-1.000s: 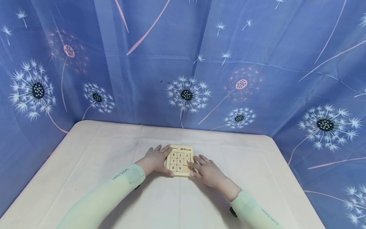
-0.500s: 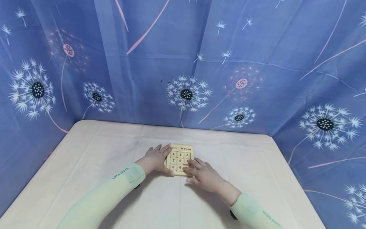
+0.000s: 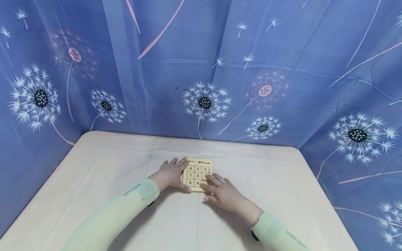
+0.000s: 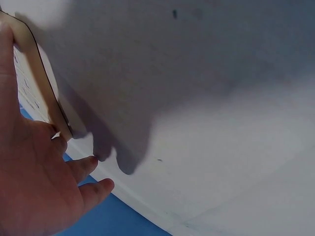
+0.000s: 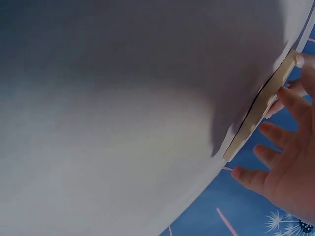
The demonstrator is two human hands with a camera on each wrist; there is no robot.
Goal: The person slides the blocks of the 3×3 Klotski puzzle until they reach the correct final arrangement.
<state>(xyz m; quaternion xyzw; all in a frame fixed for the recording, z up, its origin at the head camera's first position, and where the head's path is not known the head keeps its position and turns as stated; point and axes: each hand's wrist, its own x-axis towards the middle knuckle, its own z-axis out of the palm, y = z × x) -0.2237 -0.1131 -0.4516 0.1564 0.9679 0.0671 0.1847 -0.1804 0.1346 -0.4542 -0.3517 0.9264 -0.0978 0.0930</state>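
A pale wooden number slide puzzle (image 3: 195, 160) lies flat on the table. Its visible tiles read 4, 1, 2 in the top row, 7, 5, 3 in the middle, and 8, 6 at the bottom. My left hand (image 3: 171, 175) holds the frame's left side, index finger at the upper corner and thumb at the lower one. My right hand (image 3: 224, 195) reaches over the right side with extended fingers. One fingertip touches the 3 tile; another lies just right of the 6 tile (image 3: 198, 183), hiding most of the bottom right slot. The right wrist view shows the puzzle's edge (image 5: 261, 108) beside the fingers.
The puzzle sits around the middle of a pale, cloth-like table surface (image 3: 125, 153). Blue curtains (image 3: 157, 87) with dandelion prints hang along the table's back and sides. Light green sleeves (image 3: 116, 209) cover both forearms.
My right hand has shifted left and slightly toward the near edge, its fingers now covering most of the bottom right slot. The left hand and puzzle keep their place.
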